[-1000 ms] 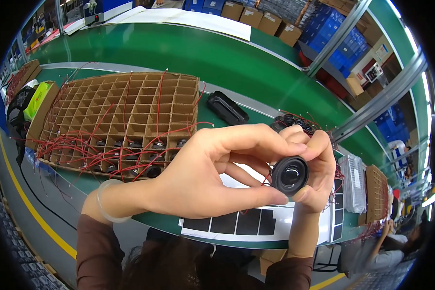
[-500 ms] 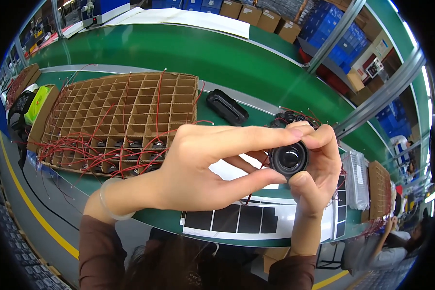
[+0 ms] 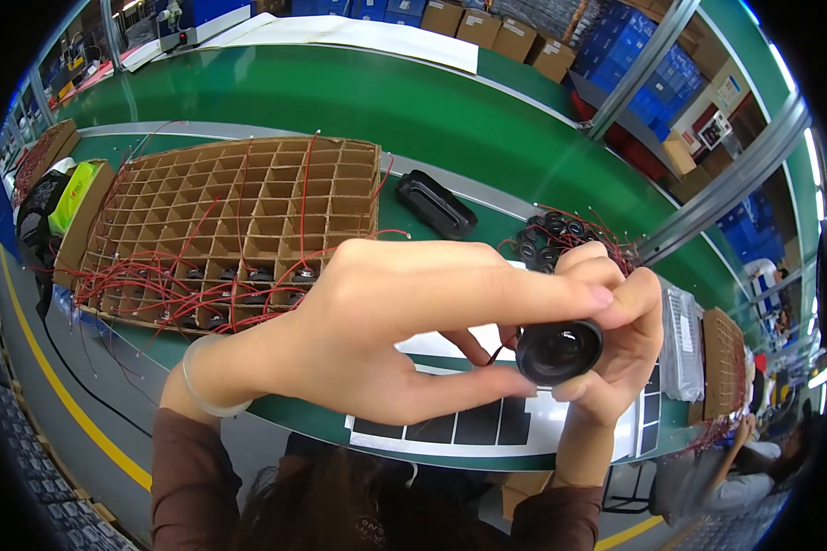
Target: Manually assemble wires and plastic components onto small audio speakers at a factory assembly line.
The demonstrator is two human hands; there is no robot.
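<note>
A small round black speaker point(image 3: 559, 353) with a glossy domed centre is held up above the bench, its face turned upward. My left hand point(image 3: 404, 321) pinches its left and upper rim between thumb and forefinger. From the other side, the curled fingers and thumb of my right hand point(image 3: 620, 331) grip its right edge. Part of a dark red wire shows beside the speaker, near my left fingers. Beneath my hands lies a white sheet with black squares point(image 3: 478, 421), partly covered by them.
At left a cardboard divider box point(image 3: 248, 197) holds several wired speakers in its near cells. Behind my hands are a black oblong case point(image 3: 436, 204) and a pile of black speakers point(image 3: 547, 239). Clear plastic trays point(image 3: 683, 344) stand at right. A green conveyor point(image 3: 340, 92) runs behind.
Both hands have shifted slightly down and to the right with the speaker. It has tilted, and more of the speaker pile behind now shows.
</note>
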